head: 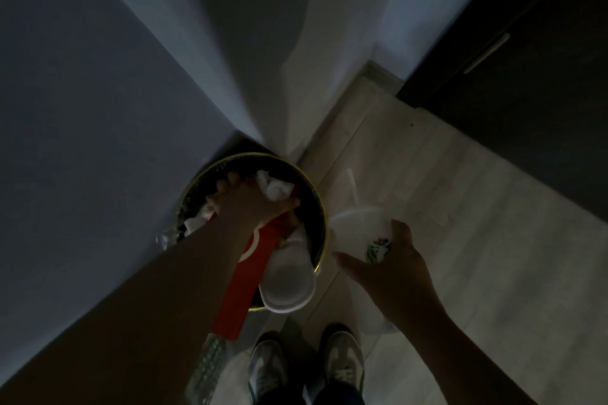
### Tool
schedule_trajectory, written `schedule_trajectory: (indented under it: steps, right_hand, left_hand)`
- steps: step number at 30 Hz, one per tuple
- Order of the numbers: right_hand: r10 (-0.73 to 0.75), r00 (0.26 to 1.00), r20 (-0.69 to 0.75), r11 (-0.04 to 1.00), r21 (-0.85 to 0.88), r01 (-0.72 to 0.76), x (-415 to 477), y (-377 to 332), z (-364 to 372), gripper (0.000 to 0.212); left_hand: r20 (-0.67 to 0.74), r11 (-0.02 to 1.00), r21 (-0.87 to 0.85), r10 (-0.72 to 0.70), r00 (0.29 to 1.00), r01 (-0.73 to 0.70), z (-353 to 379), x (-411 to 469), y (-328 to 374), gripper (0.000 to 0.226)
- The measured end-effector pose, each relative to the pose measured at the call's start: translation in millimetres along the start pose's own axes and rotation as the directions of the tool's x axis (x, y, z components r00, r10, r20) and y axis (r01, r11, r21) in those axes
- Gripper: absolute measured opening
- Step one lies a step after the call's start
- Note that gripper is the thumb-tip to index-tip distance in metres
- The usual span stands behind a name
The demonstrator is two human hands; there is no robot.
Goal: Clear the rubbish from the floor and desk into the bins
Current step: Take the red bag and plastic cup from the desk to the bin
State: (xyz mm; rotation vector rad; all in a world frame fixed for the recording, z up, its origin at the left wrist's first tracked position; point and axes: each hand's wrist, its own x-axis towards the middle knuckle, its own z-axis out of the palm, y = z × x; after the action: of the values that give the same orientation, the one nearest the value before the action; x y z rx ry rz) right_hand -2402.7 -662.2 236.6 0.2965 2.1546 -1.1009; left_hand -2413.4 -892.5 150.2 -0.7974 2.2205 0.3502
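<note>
A round black bin with a gold rim (321, 207) stands on the floor in the corner of the grey walls (82, 92), packed with rubbish to the brim. The left hand (245, 200) reaches into it palm down, fingers spread and laid on the heap; its grip is loose and splayed, not pinching anything that can be made out. Crumpled white tissue (273, 189) sits just beside its thumb, touching the hand. Below the wrist a red packet (250, 273) and a white oval container (286, 279) stick out over the near rim, leaning toward the camera. The right hand (391, 260) hovers just right of the bin, its grip wrapped over a clear plastic cup (357, 225) with a green print and a lid, thumb stretched toward the bin; a straw (352, 184) points away from the cup's top. The pale wood-look floor (477, 240) runs to a dark cabinet (526, 76), and two grey trainers (342, 362) show at the bottom edge.
</note>
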Motion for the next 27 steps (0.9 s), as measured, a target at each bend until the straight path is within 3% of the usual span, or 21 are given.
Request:
schedule_trajectory:
  steps: [3, 5, 8, 13, 17, 20, 23, 27]
  right_hand:
    - [0.020, 1.000, 0.005, 1.000, -0.003, -0.020, -1, -11, 6, 0.085]
    - [0.052, 0.998, 0.024, 0.999, -0.011, -0.051, -3, -18, 9, 0.089]
    - [0.116, 0.991, 0.060, 0.993, -0.006, -0.115, -7, -28, 17, 0.087]
    - [0.054, 0.992, 0.111, 0.993, 0.096, -0.065, -17, -41, 36, 0.085]
    - [-0.092, 0.989, 0.114, 0.994, -0.043, 0.098, -16, -57, 60, 0.065]
    - [-0.115, 0.984, 0.133, 0.965, -0.218, 0.142, -2, -47, 86, 0.078]
    - [0.023, 0.987, 0.156, 0.949, -0.313, 0.027, 8, -31, 110, 0.094]
    - [0.109, 0.990, 0.089, 0.951, -0.298, -0.078, 23, -22, 124, 0.088]
  left_hand:
    - [0.008, 0.999, -0.040, -0.001, 1.000, 0.002, -14, -9, -11, 0.134]
    - [-0.067, 0.989, -0.140, 0.032, 0.997, -0.041, -17, -15, -23, 0.140]
    - [-0.182, 0.959, -0.233, 0.121, 0.976, -0.162, -25, -32, -39, 0.114]
    - [-0.179, 0.936, -0.264, 0.188, 0.966, -0.231, -41, -72, -58, 0.095]
    - [-0.177, 0.931, -0.255, 0.219, 0.960, -0.260, -40, -100, -81, 0.069]
    - [-0.151, 0.947, -0.236, 0.186, 0.971, -0.218, -34, -114, -94, 0.063]
    - [-0.098, 0.949, -0.260, 0.155, 0.983, -0.175, -30, -119, -105, 0.058]
    - [-0.070, 0.958, -0.238, 0.146, 0.987, -0.158, -24, -122, -113, 0.073]
